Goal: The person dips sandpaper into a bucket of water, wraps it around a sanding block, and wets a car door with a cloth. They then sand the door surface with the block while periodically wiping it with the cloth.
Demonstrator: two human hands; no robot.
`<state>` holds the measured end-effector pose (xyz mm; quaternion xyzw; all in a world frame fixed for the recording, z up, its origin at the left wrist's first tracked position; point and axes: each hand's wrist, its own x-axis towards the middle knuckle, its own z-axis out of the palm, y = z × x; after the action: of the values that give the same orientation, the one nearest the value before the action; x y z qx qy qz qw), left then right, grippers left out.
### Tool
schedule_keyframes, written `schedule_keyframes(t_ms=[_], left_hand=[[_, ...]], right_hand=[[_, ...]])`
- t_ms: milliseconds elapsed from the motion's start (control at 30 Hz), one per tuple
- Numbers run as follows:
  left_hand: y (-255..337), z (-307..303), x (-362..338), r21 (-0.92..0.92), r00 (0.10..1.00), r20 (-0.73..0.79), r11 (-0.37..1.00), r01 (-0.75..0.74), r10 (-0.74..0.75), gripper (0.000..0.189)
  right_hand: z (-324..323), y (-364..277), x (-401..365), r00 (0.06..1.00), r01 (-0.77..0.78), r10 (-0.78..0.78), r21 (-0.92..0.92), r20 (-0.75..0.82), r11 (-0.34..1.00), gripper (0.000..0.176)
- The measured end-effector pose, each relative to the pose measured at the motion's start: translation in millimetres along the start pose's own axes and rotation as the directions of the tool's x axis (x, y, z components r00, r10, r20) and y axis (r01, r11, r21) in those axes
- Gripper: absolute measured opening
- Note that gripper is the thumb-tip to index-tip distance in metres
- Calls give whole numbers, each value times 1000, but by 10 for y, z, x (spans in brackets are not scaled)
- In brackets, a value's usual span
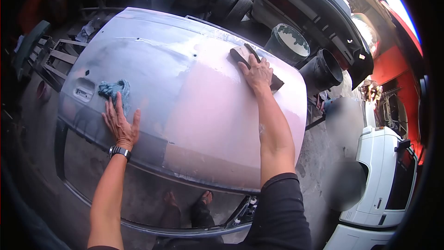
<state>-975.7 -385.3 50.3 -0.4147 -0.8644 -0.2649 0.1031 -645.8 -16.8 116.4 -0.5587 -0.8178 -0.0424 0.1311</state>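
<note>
A car door panel (152, 69) lies flat before me, grey on the left with a broad pinkish patch of filler or primer (212, 111) on the right. My right hand (259, 73) grips a dark-edged sanding block (240, 56) and presses it on the panel near the far right edge. The block's underside is hidden. My left hand (121, 122), with a watch (120, 152) on its wrist, rests on the panel with its fingers spread. Just beyond its fingertips lies a crumpled blue cloth (113, 89), close to the door-handle recess (84, 90).
Two buckets (289, 44) (321, 70) stand past the door's far right corner. Behind them are a dark car bumper (307, 23) and stacked tyres (229, 4). A metal frame (60, 60) is at the left. The window frame (152, 227) extends towards me; a white vehicle (379, 176) stands right.
</note>
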Motion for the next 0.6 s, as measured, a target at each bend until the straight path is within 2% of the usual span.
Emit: schedule_keyframes(t_ms=[100,167,233,300,333,433,500,533,600], left_hand=[[2,8,-4,-9,1000,-22,1000,-17,17,93],[-21,34,-11,6,999,-26,1000,-23,23,92],[-17,33,-8,18,999,-26,1000,-23,24,92],[-17,47,-12,26,1000,-21,1000,-13,14,92],[-21,40,-32,23,999,-27,1000,-19,19,92],[-4,30,-1,18,999,-38,999,-30,31,91],[18,-21,-19,23,999,-18,999,-27,27,90],[13,-31,-49,31,1000,-12,999,-20,20,90],[31,-3,-7,36,1000,-28,999,-13,14,89]], right_hand=[[-169,-63,-434,998,56,-56,17,5,998,64],[-284,-178,-1099,988,133,-129,44,-83,990,69],[-527,-392,-1898,979,187,-181,50,-95,981,75],[-525,-468,-2672,967,239,-236,20,-98,971,94],[-563,-491,-2952,963,254,-257,-42,-78,966,98],[-601,-409,-2737,954,293,-294,-18,-50,956,97],[-504,-292,-1999,959,276,-274,16,-72,961,80],[-450,-228,-1561,970,241,-241,9,-25,970,71],[-158,-34,-706,985,168,-169,-36,-21,985,69]])
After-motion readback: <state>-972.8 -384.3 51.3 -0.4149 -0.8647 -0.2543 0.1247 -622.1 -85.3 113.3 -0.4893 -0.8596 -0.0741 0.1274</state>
